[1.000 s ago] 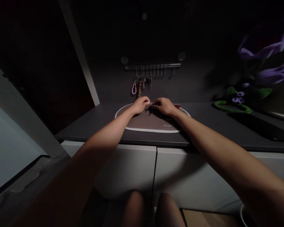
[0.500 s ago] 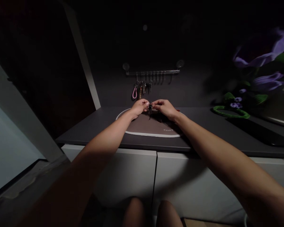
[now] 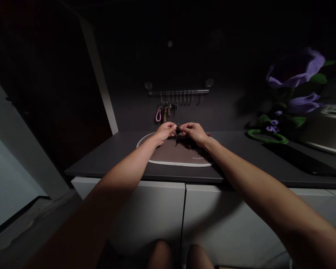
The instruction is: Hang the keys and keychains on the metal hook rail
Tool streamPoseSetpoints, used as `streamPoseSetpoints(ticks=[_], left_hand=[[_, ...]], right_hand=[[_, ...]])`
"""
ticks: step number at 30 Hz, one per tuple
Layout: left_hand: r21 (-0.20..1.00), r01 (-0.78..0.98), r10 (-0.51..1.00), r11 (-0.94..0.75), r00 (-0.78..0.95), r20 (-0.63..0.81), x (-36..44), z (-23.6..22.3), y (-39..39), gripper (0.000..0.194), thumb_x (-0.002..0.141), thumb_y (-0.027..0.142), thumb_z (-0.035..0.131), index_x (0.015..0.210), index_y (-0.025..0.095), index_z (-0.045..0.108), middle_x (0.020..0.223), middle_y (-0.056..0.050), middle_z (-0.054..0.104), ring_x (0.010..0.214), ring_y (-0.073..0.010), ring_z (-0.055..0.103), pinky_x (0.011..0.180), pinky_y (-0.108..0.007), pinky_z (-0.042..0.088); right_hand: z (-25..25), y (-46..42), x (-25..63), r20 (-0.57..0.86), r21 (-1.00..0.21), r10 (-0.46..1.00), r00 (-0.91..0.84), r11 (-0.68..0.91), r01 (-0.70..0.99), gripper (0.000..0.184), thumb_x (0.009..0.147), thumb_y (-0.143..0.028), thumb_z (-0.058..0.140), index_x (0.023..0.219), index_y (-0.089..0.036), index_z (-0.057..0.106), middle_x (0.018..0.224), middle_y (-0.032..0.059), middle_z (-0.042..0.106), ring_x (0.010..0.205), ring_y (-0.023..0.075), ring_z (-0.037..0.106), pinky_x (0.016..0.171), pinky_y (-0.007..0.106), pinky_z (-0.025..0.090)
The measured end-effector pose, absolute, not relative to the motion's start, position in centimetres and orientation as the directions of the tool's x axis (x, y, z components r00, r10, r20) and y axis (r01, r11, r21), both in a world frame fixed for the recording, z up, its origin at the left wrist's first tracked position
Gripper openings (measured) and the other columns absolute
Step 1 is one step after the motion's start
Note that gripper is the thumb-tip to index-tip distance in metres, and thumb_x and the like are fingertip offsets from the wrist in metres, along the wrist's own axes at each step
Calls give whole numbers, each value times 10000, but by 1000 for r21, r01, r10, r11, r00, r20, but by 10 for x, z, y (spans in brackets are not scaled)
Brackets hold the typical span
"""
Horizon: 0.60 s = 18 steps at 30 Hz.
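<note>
Between my two hands, just above the mat [image 3: 170,157], hangs a small bunch of keys [image 3: 178,130] with dark heads and a ring at the top. My left hand [image 3: 165,131] pinches it from the left with thumb and fingertips. From the right, the fingers of my right hand [image 3: 193,131] are closed on the same bunch. Some dark and reddish items [image 3: 188,146] lie on the mat under my right hand, too dim to name. Behind my hands, several key sets [image 3: 169,108] hang from hooks, one with a pink loop [image 3: 158,115].
A clear hook rail [image 3: 179,92] is fixed to the dark wall by suction cups. Purple flowers [image 3: 305,102] with a green ring base [image 3: 267,137] stand to the right, near a dark flat slab [image 3: 302,160]. White cabinet doors [image 3: 151,209] are below the counter [image 3: 109,160].
The view has tilted up slightly, so everything sits a little lower. The keys have turned between my fingers, and the ring now shows above them. Both hands keep their pinch.
</note>
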<state>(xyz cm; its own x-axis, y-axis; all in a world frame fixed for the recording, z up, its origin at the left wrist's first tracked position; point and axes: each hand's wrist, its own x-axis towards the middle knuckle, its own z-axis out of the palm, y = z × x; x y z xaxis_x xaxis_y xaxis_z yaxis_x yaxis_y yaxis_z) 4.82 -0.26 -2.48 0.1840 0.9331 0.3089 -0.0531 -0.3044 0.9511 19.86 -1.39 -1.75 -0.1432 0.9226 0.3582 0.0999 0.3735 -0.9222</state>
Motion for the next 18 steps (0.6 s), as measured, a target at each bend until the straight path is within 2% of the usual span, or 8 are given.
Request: streamPoseSetpoints(ticks=[5, 12, 18], left_hand=[[947, -67, 929, -313, 186, 320, 49, -25, -3, 70, 783, 183, 564, 785, 128, 520, 702, 16, 525, 589, -37, 495, 541, -163, 379], [947, -55, 935, -318, 146, 323, 50, -24, -4, 124, 747, 226, 610, 808, 132, 554, 725, 13, 546, 597, -41, 496, 540, -166, 383], [949, -22, 945, -316, 85, 316, 49, -26, 1, 94, 779, 205, 559, 838, 133, 571, 701, 14, 554, 563, -41, 490, 504, -156, 369]], right_hand=[[-19, -13, 199, 354, -933, 923, -150, 360, 15, 59, 704, -182, 617, 725, -132, 596, 622, -26, 566, 550, 48, 483, 607, 186, 428], [-20, -11, 200, 402, -914, 899, -172, 405, -21, 131, 684, -235, 640, 733, -135, 570, 675, -31, 563, 599, 43, 494, 651, 179, 429], [-16, -7, 202, 388, -921, 915, -113, 381, -81, 191, 650, -260, 679, 719, -139, 548, 671, -40, 545, 589, 41, 492, 643, 186, 438]])
